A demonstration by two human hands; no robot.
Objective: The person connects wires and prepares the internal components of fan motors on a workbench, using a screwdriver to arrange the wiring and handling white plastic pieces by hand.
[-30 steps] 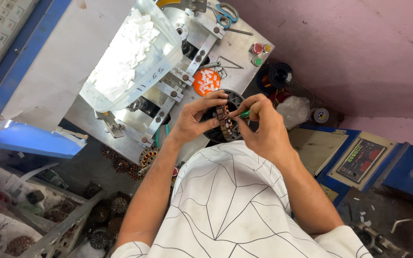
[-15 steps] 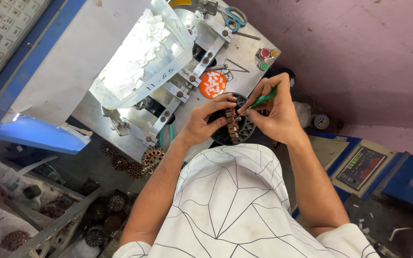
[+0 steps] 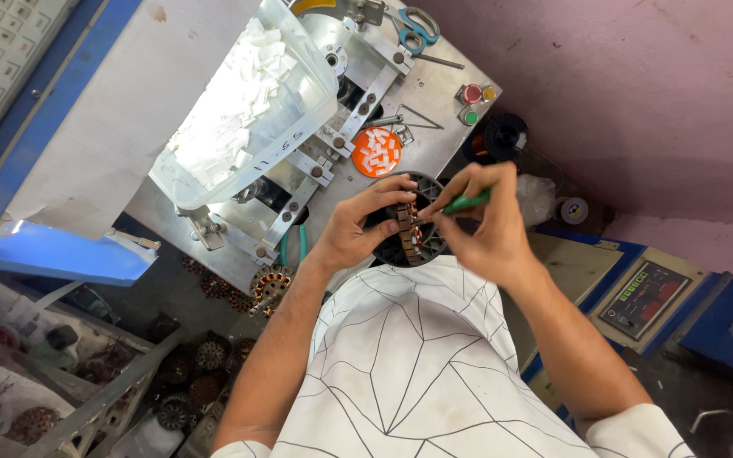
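Observation:
My left hand (image 3: 365,222) grips a round motor stator (image 3: 409,233) with copper windings, held upright on its edge over a black round fixture (image 3: 400,251) on the metal bench. My right hand (image 3: 484,222) pinches a thin green-handled tool (image 3: 466,202), its tip pointing into the stator's slots. An orange dish (image 3: 376,152) with several small white strips lies just beyond my left hand.
A clear plastic tub (image 3: 239,119) of white strips sits on the metal machine plate (image 3: 434,93). Blue scissors (image 3: 417,25) lie at the far edge, coloured buttons (image 3: 471,93) beside them. More wound stators (image 3: 269,287) fill a rack at lower left. A control panel (image 3: 648,297) stands at right.
The view has shifted slightly. My right hand has lifted a little, with the green tool still aimed at the stator. My left hand keeps its hold on the stator.

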